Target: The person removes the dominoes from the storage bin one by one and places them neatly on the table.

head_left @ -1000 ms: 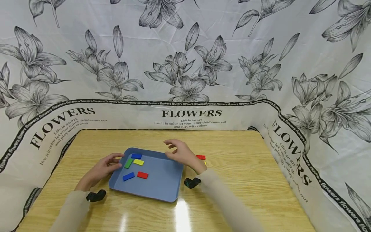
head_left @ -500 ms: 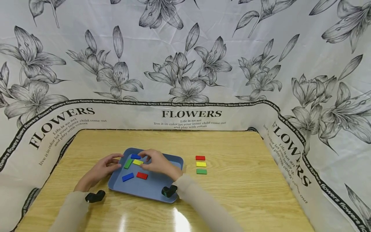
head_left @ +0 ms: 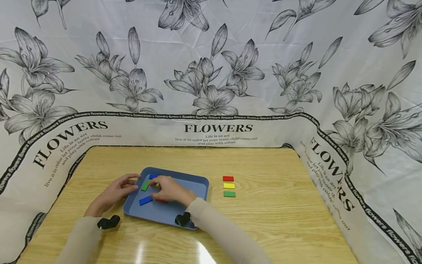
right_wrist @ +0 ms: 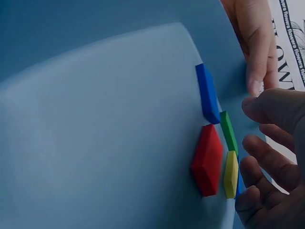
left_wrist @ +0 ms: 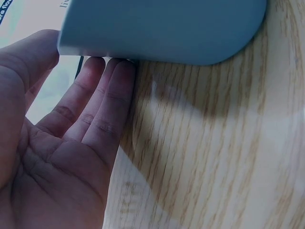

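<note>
A blue-grey tray (head_left: 184,216) lies on the table, its left rim touched by the straight fingers of my left hand (head_left: 113,190). In the left wrist view, fingertips (left_wrist: 121,71) press against the tray's outer wall. Over the left part of the tray hovers my right hand (head_left: 169,190), fingers spread with nothing between them. Below it are a green block (head_left: 145,185), a blue block (head_left: 145,200) and another blue block (head_left: 153,176). The right wrist view shows a red block (right_wrist: 208,162) and a yellow block (right_wrist: 231,174), both mostly covered by my hand in the head view.
Right of the tray, a red block (head_left: 228,178), a yellow block (head_left: 229,186) and a green block (head_left: 229,194) form a column on the wooden table (head_left: 280,212). Flower-printed cloth (head_left: 217,132) hangs around the back and sides.
My right hand has moved left and down, from the tray's far right edge to over the blocks at the left. My left hand stays at the rim.
</note>
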`<act>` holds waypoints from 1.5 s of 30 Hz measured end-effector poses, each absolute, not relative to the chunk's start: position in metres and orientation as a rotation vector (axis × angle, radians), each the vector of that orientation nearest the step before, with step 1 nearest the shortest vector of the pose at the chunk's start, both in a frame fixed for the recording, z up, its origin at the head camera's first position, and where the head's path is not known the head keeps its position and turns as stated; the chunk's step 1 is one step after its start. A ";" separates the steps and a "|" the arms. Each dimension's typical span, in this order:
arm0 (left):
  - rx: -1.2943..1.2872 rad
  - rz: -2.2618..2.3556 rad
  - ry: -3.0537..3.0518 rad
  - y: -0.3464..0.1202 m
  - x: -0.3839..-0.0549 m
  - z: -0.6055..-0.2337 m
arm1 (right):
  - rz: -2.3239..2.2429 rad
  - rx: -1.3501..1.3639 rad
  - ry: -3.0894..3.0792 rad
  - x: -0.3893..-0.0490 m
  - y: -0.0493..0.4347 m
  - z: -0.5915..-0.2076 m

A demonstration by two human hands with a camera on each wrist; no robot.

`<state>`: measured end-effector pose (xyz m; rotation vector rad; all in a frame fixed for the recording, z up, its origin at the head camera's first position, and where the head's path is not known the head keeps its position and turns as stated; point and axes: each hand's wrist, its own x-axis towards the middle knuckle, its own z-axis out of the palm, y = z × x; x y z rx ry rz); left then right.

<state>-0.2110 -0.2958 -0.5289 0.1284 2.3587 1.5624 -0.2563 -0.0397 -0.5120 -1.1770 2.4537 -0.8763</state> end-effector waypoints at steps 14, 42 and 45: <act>0.137 1.555 2.367 -0.295 -0.212 -0.526 | -0.752 -1.247 2.493 -0.261 -0.046 -0.520; 0.105 1.515 2.398 -0.294 -0.212 -0.530 | -0.688 -1.297 2.461 -0.259 -0.051 -0.526; 0.095 1.520 2.395 -0.294 -0.212 -0.530 | -0.699 -1.299 2.459 -0.259 -0.051 -0.527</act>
